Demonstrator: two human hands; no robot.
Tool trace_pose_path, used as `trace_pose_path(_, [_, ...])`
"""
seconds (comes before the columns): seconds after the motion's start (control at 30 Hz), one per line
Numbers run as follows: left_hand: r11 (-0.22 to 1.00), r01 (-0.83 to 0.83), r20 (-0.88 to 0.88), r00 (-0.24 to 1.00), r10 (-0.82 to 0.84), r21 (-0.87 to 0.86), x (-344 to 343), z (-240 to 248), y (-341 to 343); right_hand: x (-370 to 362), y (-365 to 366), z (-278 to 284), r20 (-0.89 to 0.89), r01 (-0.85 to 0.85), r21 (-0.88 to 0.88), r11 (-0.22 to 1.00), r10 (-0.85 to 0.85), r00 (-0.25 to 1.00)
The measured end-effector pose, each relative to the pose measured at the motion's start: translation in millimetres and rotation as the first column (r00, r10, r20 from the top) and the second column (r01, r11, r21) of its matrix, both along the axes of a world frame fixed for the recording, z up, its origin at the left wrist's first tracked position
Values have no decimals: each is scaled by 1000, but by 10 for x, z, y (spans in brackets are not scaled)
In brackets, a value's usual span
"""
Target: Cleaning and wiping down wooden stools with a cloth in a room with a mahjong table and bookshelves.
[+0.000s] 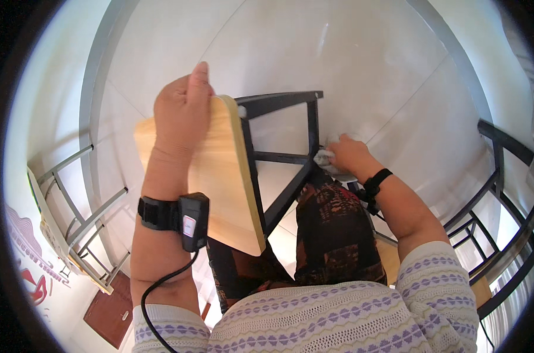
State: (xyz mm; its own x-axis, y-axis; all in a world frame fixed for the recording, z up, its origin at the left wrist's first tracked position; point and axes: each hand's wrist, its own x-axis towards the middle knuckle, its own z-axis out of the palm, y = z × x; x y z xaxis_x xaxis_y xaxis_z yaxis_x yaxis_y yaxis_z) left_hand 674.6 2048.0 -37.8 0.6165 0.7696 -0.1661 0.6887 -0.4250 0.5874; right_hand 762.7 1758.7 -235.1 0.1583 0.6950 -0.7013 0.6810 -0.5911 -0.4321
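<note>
A stool lies tipped on its side in front of me, its light wooden seat (220, 176) turned to the left and its black legs (284, 157) pointing right. My left hand (183, 112) grips the far end of the seat, thumb raised and fingers curled over the edge. In my right hand (350, 155) a crumpled grey cloth (330, 162) is bunched against the ends of the black frame, near my knee. The fingertips of the right hand are partly hidden by the cloth.
A folded table (73, 229) with grey metal legs leans at the left wall. Black-framed chairs (496, 194) stand at the right. A brown door (109, 309) shows at lower left. A cable (161, 285) runs from the device on my left wrist.
</note>
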Motion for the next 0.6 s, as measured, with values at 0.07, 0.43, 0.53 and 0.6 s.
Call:
trace_pose_path(0.07, [1000,-15,-13,1000,15,-10,28,36,94,17,-79,-68,-18,-57,-23,998,57,998])
trace_pose_path(0.43, [994,-107,-32,994,107,-20,-7,-64,257,217,827,-119,131,-270,434,860,236,963])
trace_pose_path(0.53, [992,-127,-4,992,127,-19,-57,-84,327,175,960,-260,301,-317,495,809,183,936])
trace_pose_path(0.6, [989,-145,-15,989,145,-16,-42,-110,376,184,1086,-270,329,-301,501,812,143,934])
